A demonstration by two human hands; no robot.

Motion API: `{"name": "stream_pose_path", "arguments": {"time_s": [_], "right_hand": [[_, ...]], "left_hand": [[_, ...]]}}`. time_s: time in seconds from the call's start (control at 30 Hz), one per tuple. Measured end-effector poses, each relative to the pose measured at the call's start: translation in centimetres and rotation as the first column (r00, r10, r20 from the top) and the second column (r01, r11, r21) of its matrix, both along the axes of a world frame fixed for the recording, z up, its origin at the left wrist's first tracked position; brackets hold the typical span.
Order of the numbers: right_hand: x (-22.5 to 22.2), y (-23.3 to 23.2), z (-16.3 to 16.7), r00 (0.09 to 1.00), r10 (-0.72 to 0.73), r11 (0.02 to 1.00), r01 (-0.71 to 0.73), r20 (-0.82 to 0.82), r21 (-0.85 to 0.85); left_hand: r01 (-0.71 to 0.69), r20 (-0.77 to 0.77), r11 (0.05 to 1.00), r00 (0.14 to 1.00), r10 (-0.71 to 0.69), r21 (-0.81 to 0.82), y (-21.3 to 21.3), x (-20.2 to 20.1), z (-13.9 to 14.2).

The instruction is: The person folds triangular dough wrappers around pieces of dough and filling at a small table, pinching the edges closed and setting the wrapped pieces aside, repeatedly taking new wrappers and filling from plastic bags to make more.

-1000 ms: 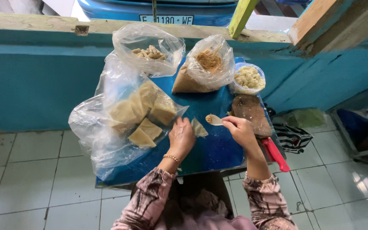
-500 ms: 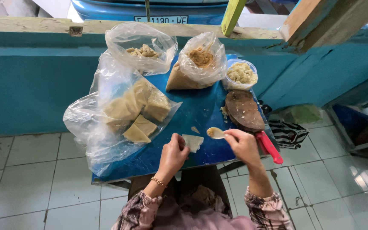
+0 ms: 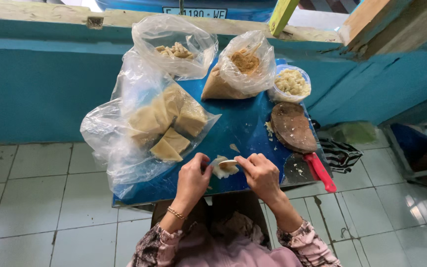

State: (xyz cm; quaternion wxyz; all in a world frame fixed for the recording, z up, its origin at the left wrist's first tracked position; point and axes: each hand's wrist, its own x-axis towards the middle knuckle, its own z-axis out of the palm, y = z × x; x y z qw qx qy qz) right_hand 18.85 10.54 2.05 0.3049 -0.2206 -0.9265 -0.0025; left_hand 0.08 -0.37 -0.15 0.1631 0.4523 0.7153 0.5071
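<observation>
My left hand [image 3: 192, 181] holds a pale piece of tofu [image 3: 219, 171] over the near edge of a blue board [image 3: 233, 123]. My right hand [image 3: 259, 174] grips a small spoon [image 3: 228, 162] whose bowl rests on the tofu piece. Left of my hands lies a big clear plastic bag of tan tofu triangles [image 3: 166, 121].
At the back stand a bag of light pieces [image 3: 175, 49], a bag of brown filling [image 3: 243, 62] and a small tub of pale chopped food [image 3: 291, 82]. A round wooden board [image 3: 292, 127] and a red-handled knife [image 3: 317, 170] lie on the right. Tiled floor surrounds it; a teal wall stands behind.
Both hands drew back toward me. The spoon, held apart from the tofu piece a second ago, now rests on the piece in my left hand.
</observation>
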Motion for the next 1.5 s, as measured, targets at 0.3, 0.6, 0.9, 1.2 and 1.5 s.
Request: {"name": "stream_pose_path", "arguments": {"time_s": [0.3,0.6,0.9,1.2,1.5], "right_hand": [[-0.1,-0.4,-0.5,0.999,0.026,0.938,-0.039,0.043,0.344],[-0.2,0.9,0.7,0.999,0.032,0.975,-0.023,-0.033,0.223],[-3.2,15.1,5.1,0.941,-0.110,0.993,0.115,-0.320,-0.003],[-13.2,23.0,8.7,0.964,-0.097,0.887,0.196,-0.246,0.418],[-2.5,3.4,1.7,0.994,-0.062,0.894,0.095,0.088,-0.439]], "left_hand": [[-0.054,-0.198,0.992,0.977,0.076,0.114,1.1,-0.1,-1.0],[0.264,-0.346,0.950,0.887,-0.306,-0.165,6.6,-2.8,-1.1],[0.389,-0.409,0.887,0.788,-0.461,-0.251,7.8,-3.2,-1.2],[0.326,-0.455,0.930,0.811,-0.368,-0.170,9.5,-3.8,-1.0],[0.162,-0.434,0.956,0.863,-0.258,-0.245,4.9,-3.5,-0.3]]}}
